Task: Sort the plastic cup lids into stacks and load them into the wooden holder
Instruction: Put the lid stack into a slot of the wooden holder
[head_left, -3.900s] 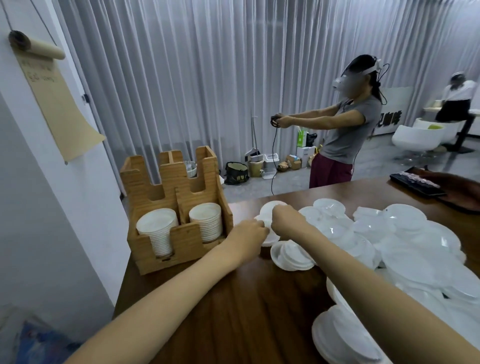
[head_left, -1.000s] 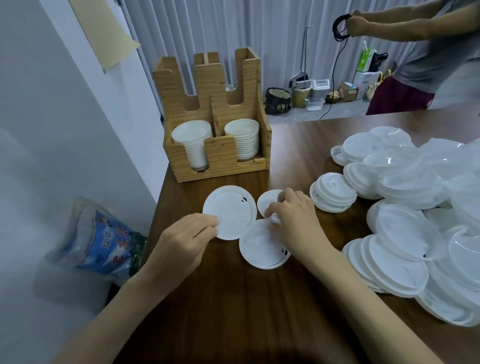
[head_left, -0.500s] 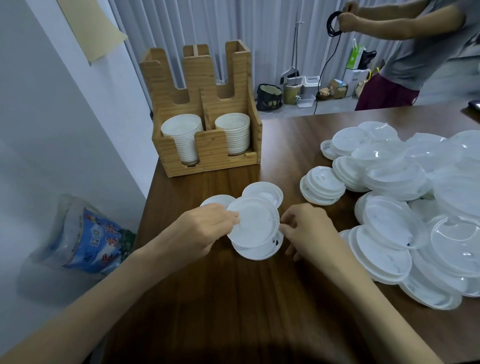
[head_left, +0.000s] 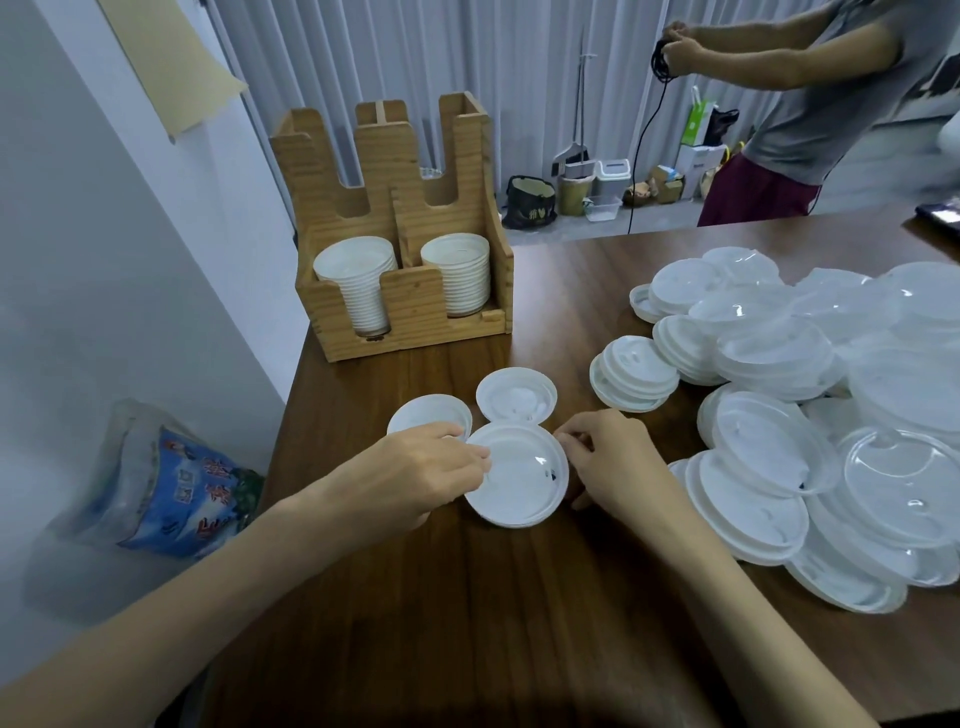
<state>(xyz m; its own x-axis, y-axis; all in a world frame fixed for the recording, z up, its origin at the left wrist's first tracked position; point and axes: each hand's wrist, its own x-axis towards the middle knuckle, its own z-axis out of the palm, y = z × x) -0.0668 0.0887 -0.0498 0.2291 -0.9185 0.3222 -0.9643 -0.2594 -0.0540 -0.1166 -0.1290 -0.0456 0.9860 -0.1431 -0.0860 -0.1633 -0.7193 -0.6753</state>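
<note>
A small stack of large white lids (head_left: 517, 475) lies on the brown table in front of me. My left hand (head_left: 415, 470) grips its left rim and my right hand (head_left: 605, 454) pinches its right rim. Two smaller lids lie just behind: one (head_left: 428, 413) partly under my left hand, one (head_left: 516, 397) beside it. The wooden holder (head_left: 410, 306) stands at the table's far left with two white lid stacks in its front slots. A big heap of loose lids (head_left: 810, 405) covers the right side.
A plastic bag with blue print (head_left: 171, 483) lies on the floor left of the table, by the white wall. A person (head_left: 789, 104) stands beyond the table's far edge handling a black cable. A dark device (head_left: 943, 210) sits at the far right.
The large lid in my left hand has come down flush onto the one below. My right hand has moved onto the stack's right rim. The view has shifted slightly closer.
</note>
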